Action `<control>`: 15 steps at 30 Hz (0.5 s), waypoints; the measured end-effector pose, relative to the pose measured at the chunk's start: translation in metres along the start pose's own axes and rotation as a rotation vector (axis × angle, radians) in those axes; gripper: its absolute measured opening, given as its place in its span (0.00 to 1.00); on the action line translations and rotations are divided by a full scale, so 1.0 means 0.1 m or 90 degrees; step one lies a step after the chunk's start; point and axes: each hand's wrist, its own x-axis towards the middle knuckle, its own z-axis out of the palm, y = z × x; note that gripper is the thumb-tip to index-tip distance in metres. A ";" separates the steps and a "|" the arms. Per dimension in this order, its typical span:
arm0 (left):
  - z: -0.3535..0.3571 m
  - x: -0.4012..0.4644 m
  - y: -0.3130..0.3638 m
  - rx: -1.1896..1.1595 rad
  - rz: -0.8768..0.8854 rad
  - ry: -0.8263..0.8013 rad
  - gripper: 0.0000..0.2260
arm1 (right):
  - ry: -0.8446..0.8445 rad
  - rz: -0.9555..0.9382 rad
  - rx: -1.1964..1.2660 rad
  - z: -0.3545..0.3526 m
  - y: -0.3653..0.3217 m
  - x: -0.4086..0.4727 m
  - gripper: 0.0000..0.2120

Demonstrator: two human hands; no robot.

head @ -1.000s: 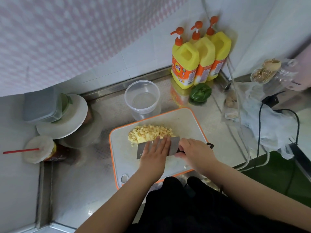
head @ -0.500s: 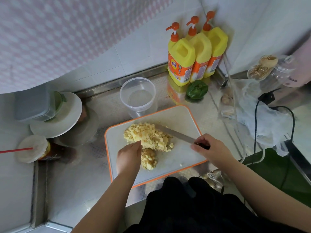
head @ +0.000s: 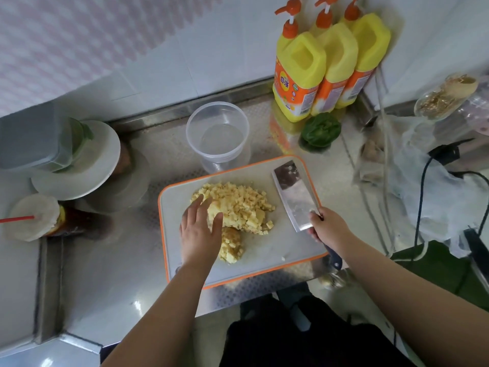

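Diced yellow cubes point(head: 243, 205) heaped mid cutting board point(head: 267, 256). Left hand point(head: 199, 230) laid on pile edge, fingers spread. Cleaver point(head: 293, 194) handle gripped by right hand point(head: 330, 230). Cubes judged light, loose, crumbly: best scooped from below, not pinched.

bare cutting board point(head: 264, 250) near edge, plastic tub point(head: 217, 136) behind, cleaver point(head: 293, 194) right

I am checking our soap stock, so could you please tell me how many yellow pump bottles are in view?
3, in a row at the back wall behind the green pepper: nearest bottle, middle bottle, farthest bottle in the corner. Another could hide behind them.
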 end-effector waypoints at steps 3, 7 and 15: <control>0.07 0.28 0.01 0.022 -0.033 -0.055 0.22 | -0.003 0.018 0.020 0.04 -0.06 0.05 0.12; 0.21 0.51 0.03 0.098 0.056 -0.112 0.25 | -0.027 0.021 -0.014 0.16 -0.21 0.01 0.12; 0.48 0.40 0.13 0.085 0.040 -0.130 0.32 | -0.133 0.037 -0.013 0.57 -0.46 -0.03 0.11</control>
